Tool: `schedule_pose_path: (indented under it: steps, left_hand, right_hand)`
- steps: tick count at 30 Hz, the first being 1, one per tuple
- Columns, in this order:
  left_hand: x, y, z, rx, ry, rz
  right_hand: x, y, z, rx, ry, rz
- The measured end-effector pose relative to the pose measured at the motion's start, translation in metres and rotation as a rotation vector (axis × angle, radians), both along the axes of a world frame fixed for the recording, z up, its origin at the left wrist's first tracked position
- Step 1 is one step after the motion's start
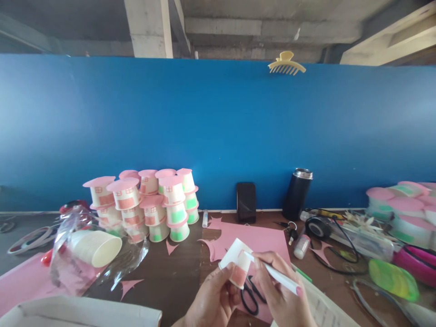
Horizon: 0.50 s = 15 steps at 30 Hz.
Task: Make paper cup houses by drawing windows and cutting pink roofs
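My left hand (218, 293) grips a small white paper cup (235, 256), tilted, with a reddish block coloured on its side. In my right hand (281, 286) is a white marker pen (284, 279) with a pink end, held in a writing grip. Its tip meets the cup's side or hovers just off it; I cannot tell which. Beneath my hands lie black-handled scissors (250, 299), partly hidden, on a sheet of pink paper (255, 234) with cut-out edges.
Stacked decorated cups (155, 204) with pink paper tops stand at the left back, more cups (405, 211) at the far right. Plain cups (97, 247) lie in clear plastic. A phone (246, 202), black bottle (297, 195), glue stick (302, 246) and cable (350, 272) are around.
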<state>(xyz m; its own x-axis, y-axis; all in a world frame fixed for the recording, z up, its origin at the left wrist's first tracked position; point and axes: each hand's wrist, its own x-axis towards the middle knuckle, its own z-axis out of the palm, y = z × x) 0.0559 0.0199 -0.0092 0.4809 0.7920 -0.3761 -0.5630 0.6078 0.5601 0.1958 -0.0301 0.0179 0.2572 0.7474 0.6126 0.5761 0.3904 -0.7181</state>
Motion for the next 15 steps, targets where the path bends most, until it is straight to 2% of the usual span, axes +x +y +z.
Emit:
schedule_pose_path:
  steps: [15]
  left_hand:
    - [-0.0002,-0.0006,-0.0004,-0.015,-0.047,-0.011]
  right_hand:
    - [0.0006,0.0002,-0.0008,-0.003,-0.001,0.009]
